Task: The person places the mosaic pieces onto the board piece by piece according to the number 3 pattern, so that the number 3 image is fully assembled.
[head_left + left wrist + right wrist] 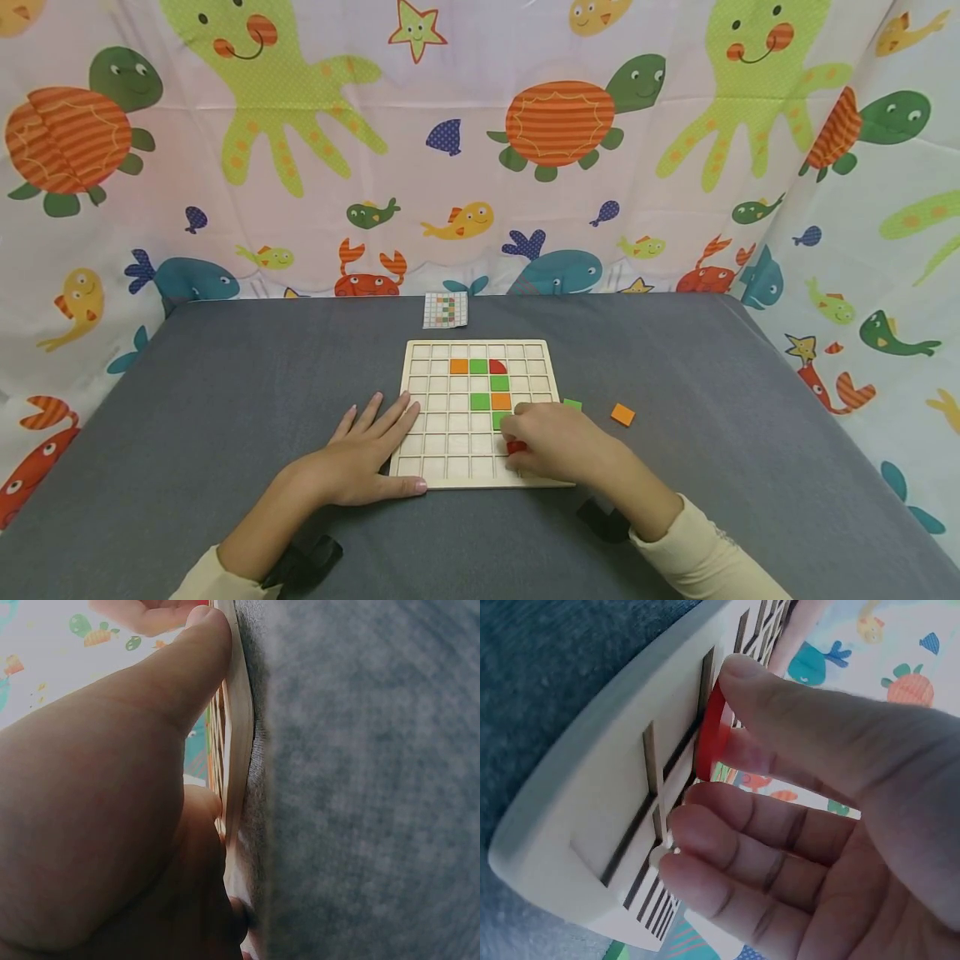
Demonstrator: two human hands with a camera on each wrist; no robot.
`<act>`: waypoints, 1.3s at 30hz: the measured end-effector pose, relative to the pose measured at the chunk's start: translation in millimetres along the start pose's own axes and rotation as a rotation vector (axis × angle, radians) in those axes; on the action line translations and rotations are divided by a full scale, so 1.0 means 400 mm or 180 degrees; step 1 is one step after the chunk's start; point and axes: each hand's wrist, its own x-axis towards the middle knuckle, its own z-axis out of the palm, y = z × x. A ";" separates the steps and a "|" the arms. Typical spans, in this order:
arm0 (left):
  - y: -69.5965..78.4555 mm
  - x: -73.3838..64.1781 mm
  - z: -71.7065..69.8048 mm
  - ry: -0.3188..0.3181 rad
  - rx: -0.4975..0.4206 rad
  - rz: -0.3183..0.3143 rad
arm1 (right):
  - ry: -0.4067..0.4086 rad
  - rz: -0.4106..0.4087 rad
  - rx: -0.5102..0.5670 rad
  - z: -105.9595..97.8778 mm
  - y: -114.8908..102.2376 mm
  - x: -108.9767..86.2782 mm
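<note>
A wooden grid board (427, 446) with square cells lies flat on the grey table. Orange (459, 367), green (478, 367) and red (497, 367) tiles sit in several of its cells, the red one with a rounded corner. My left hand (367, 454) rests on the board's left edge, fingers spread straight and thumb on the front rim. Over the lower right part, my right hand (558, 442) pinches a red tile (714, 735) between thumb and index finger, tilted against the grid. Its other fingers curl loosely near the cells. Part of the board's right side is hidden beneath this hand.
A loose orange tile (622, 414) lies right of the board, and a green tile (572, 404) shows partly by its right edge. Behind the board lies a small printed pattern card (446, 310). A curtain with sea animals (465, 167) hangs behind the table.
</note>
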 end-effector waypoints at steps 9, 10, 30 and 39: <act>-0.035 0.019 0.032 0.0053 0.0085 -0.0081 | 0.0128 0.0017 0.0127 0.017 0.005 0.009; -0.036 0.021 0.034 0.0039 0.0107 -0.0103 | 0.0147 0.0026 0.0090 0.019 0.006 0.010; -0.002 0.003 0.004 -0.0014 0.0064 -0.0043 | 0.0218 -0.0007 0.0105 0.024 0.014 0.019; -0.033 0.020 0.032 0.0042 0.0094 -0.0127 | 0.0266 -0.0117 0.0047 0.020 0.013 0.019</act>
